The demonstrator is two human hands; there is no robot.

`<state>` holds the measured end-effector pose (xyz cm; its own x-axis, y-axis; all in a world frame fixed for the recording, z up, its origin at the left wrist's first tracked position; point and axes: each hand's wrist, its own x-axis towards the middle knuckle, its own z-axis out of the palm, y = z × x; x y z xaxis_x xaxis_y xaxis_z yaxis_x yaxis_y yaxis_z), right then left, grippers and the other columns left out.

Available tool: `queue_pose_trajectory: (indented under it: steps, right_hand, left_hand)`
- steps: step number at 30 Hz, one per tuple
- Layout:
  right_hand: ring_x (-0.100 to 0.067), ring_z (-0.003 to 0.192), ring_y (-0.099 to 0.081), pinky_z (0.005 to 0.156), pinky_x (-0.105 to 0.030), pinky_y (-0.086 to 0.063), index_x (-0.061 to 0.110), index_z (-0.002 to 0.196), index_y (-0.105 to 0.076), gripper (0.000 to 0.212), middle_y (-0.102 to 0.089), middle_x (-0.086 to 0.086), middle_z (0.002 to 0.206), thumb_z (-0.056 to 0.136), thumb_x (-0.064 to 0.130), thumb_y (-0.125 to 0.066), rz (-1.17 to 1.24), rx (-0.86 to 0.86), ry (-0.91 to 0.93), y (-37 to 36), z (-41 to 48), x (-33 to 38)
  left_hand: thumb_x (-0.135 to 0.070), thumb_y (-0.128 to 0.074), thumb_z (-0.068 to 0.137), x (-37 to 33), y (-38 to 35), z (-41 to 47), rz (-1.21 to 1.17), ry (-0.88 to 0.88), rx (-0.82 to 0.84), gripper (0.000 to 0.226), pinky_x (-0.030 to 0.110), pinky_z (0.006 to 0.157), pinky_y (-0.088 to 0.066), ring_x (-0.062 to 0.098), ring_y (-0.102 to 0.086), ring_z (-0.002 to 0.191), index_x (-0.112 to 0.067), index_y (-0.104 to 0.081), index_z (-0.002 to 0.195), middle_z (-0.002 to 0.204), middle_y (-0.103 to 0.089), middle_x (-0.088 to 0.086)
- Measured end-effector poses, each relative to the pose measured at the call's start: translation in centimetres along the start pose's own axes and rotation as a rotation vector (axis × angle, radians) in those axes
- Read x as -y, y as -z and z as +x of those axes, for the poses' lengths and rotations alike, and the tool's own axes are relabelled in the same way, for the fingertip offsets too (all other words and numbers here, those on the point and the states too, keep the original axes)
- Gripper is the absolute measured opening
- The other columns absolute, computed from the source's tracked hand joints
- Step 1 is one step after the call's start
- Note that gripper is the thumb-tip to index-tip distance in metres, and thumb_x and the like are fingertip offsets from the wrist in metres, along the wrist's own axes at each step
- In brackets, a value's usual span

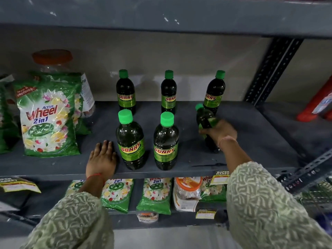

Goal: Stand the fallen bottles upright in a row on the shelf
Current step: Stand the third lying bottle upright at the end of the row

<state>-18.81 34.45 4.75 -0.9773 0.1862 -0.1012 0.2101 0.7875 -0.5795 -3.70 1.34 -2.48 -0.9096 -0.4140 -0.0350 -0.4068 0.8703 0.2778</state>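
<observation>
— Grey painted metal, that shelf [179,172] in front of you, with a plain pale wall behind it and a perforated upright post [273,69] at its right rear corner. What stands on it?

— Five dark bottles with green caps, all upright: three along the back edge [125,92] [168,93] [214,93], and two near the front edge [130,141] [166,142]. A green detergent pouch [48,115] leans at the left end, with an orange-lidded jar [52,59] behind it.

— And the sixth bottle?

— The tilted bottle [204,117] is toward the right end of the shelf, just in front of the back-right one. Your right hand [221,132] is wrapped around its middle, fingers closed on the label, cap leaning up and to the left.

— What is your other hand doing?

— Your left hand [102,160] lies flat on the front edge, palm down, fingers stretched out and holding nothing, just beside the front-left bottle.

— Anything you cannot make out?

— The tilted bottle's base is hidden behind your right wrist, so you cannot tell whether it touches the shelf. It is also blurred. On the lower shelf [161,219], more pouches [154,194] and a jar [186,193] are cut off by the shelf's front lip. A red item [314,105] at the far right is cropped by the frame.
</observation>
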Motion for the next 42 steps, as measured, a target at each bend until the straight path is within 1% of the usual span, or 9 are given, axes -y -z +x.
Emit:
queue_pose_trajectory:
  steps: [5,10,17,22,28,30,34,37,42]
  right_hand:
    - [-0.039,0.113,-0.048,0.094,-0.051,-0.042,0.0,0.113,-0.042,0.086,-0.053,-0.022,0.116,0.051,0.042,-0.085,0.47,-0.345,0.139,-3.9,-2.3,2.4]
    - [-0.041,0.11,-0.04,0.097,-0.039,-0.03,-0.007,0.12,-0.04,0.099,-0.044,-0.029,0.118,0.045,0.035,-0.088,0.549,-0.452,0.238,-6.5,-3.0,2.0]
    - [-0.032,0.116,-0.045,0.102,-0.045,-0.04,0.006,0.129,-0.039,0.086,-0.045,-0.02,0.125,0.057,0.025,-0.082,0.665,-0.346,0.239,-6.2,-3.9,0.9]
    - [-0.036,0.125,-0.039,0.109,-0.044,-0.029,0.007,0.136,-0.029,0.107,-0.046,-0.021,0.132,0.05,0.04,-0.085,0.578,-0.258,0.19,-6.8,-4.1,0.8]
    - [-0.027,0.101,-0.056,0.081,-0.03,-0.042,0.01,0.121,-0.032,0.075,-0.057,-0.014,0.116,0.063,0.014,-0.081,0.584,-0.108,0.201,-5.8,-3.3,-1.0]
    - [-0.026,0.105,-0.054,0.083,-0.03,-0.042,0.009,0.124,-0.031,0.077,-0.055,-0.014,0.119,0.065,0.009,-0.08,0.587,-0.05,0.23,-5.5,-3.2,-1.5]
    - [-0.035,0.124,-0.037,0.107,-0.048,-0.031,0.004,0.13,-0.032,0.1,-0.041,-0.02,0.13,0.051,0.026,-0.088,0.426,-0.206,0.262,-6.2,-3.3,-1.0]
    - [-0.032,0.114,-0.049,0.098,-0.043,-0.042,0.008,0.122,-0.038,0.085,-0.05,-0.017,0.123,0.053,0.017,-0.087,0.53,-0.234,0.241,-6.1,-3.5,-1.0]
    - [-0.03,0.116,-0.052,0.093,-0.034,-0.04,0.01,0.126,-0.038,0.074,-0.056,-0.012,0.121,0.064,0.001,-0.077,0.611,0.081,0.257,-4.8,-3.1,-2.3]
  left_hand:
    - [-0.028,-0.023,0.097,0.1,0.2,-0.1,0.011,-0.006,0.004,0.053,0.038,0.12,-0.008,0.024,-0.004,0.146,-0.015,-0.009,0.146,0.158,-0.007,0.004]
    - [-0.029,-0.023,0.097,0.2,0.0,0.0,0.037,-0.016,0.0,0.053,0.038,0.12,-0.009,0.024,-0.005,0.146,-0.015,-0.009,0.146,0.158,-0.007,0.003]
    - [-0.029,-0.023,0.097,0.2,0.0,-0.4,0.03,-0.015,-0.005,0.053,0.038,0.12,-0.009,0.024,-0.005,0.146,-0.016,-0.009,0.146,0.158,-0.007,0.003]
    - [-0.031,-0.023,0.097,0.5,0.2,-0.3,0.026,-0.01,-0.004,0.053,0.038,0.12,-0.009,0.024,-0.005,0.146,-0.017,-0.009,0.146,0.158,-0.007,0.002]
    - [-0.032,-0.022,0.097,0.6,-0.1,-0.1,0.043,-0.01,0.016,0.054,0.038,0.12,-0.008,0.023,-0.002,0.146,-0.017,-0.006,0.146,0.158,-0.004,0.003]
    - [-0.033,-0.021,0.097,0.6,-0.2,-0.3,0.052,-0.011,0.028,0.055,0.038,0.121,-0.007,0.023,-0.001,0.146,-0.017,-0.005,0.146,0.159,-0.003,0.002]
    - [-0.033,-0.019,0.097,0.1,0.1,-0.1,0.043,-0.012,0.028,0.054,0.037,0.12,-0.006,0.023,-0.001,0.146,-0.017,-0.004,0.146,0.159,-0.002,0.002]
    - [-0.033,-0.019,0.097,-0.2,0.4,0.0,0.034,-0.025,0.035,0.054,0.038,0.12,-0.006,0.024,-0.001,0.146,-0.016,-0.005,0.146,0.158,-0.003,0.004]
    - [-0.033,-0.02,0.097,0.2,0.3,-0.2,0.045,-0.03,0.033,0.054,0.04,0.121,-0.008,0.026,-0.002,0.146,-0.015,-0.007,0.146,0.158,-0.004,0.005]
